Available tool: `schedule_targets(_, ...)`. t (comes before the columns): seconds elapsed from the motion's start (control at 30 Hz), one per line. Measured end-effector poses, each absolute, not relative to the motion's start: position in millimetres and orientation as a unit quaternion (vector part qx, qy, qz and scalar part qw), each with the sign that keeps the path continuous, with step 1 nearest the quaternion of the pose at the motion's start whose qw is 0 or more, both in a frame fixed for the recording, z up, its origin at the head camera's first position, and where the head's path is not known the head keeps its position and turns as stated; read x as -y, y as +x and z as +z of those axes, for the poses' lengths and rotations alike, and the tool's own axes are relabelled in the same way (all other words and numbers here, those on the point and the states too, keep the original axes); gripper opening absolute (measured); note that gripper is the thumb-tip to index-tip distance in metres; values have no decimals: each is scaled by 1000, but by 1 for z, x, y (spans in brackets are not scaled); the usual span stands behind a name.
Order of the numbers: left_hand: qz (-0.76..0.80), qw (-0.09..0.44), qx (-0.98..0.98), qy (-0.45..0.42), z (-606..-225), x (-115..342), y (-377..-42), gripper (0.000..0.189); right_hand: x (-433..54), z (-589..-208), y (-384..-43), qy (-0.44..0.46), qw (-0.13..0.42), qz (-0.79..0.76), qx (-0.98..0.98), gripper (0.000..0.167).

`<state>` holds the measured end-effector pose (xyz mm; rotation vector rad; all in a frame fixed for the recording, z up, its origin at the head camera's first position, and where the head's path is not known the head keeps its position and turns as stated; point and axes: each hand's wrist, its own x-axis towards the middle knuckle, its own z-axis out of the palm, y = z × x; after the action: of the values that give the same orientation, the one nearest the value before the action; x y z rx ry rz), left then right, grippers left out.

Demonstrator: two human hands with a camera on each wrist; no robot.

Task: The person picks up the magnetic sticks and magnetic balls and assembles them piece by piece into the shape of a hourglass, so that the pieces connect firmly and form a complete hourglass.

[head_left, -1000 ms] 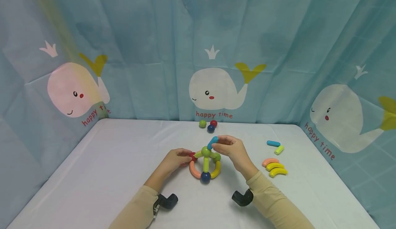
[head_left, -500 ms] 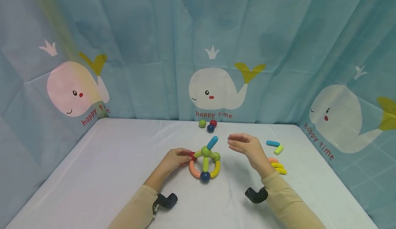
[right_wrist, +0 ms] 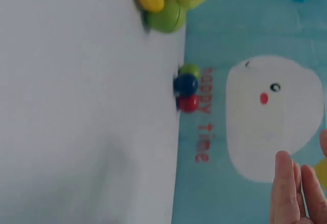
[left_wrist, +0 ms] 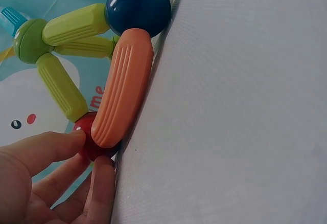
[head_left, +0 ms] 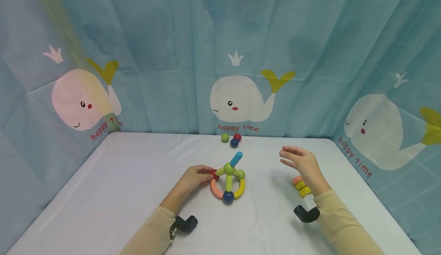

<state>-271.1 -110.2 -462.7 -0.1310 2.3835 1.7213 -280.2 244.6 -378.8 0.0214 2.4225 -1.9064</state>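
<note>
My left hand [head_left: 194,178] pinches the red ball [head_left: 214,174] at the left corner of a ball-and-rod building-toy frame. Coral [left_wrist: 122,88] and yellow [head_left: 240,189] curved rods run along its base to a dark blue ball [head_left: 228,197]. Straight green rods [head_left: 229,183] rise to a green ball [head_left: 229,168] on top. A blue rod [head_left: 236,158] leans up and right from that top ball. Over the right of the table, my right hand [head_left: 304,165] hangs in the air, holding nothing, fingers fairly straight.
Loose green [head_left: 225,137], red [head_left: 237,137] and dark blue [head_left: 234,143] balls lie by the back edge. Below the right hand are a coral curved rod [head_left: 296,180] and yellow curved rods [head_left: 303,191], partly covered by it. A whale-printed curtain [head_left: 165,94] surrounds the table.
My right hand has let go of the blue rod and moved right, away from the frame, covering the loose straight rods there. The blue rod stays on the top ball; my left hand has kept its place.
</note>
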Motion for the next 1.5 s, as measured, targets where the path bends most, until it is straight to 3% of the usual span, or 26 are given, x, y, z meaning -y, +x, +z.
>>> schedule_targets(0.13, 579, 99, -808, -46, -462, 110, -272, 30, -265, -378, -281, 33, 28, -613, -789, 63)
schedule_targets(0.33, 574, 99, -812, -48, -462, 110, -273, 31, -291, -378, -282, 47, 0, -648, -760, 52)
schedule_targets(0.57, 572, 97, -813, -47, -464, 110, -273, 31, -310, -385, -286, 76, -14, -631, -772, 61)
schedule_targets(1.1, 587, 95, -803, -37, -465, 110, -272, 28, -345, -415, -314, 218, 51, -605, -764, 76)
schedule_targets(1.5, 585, 95, -804, -37, -463, 111, -270, 31, -361, -429, -321, 316, 49, -647, -692, 83)
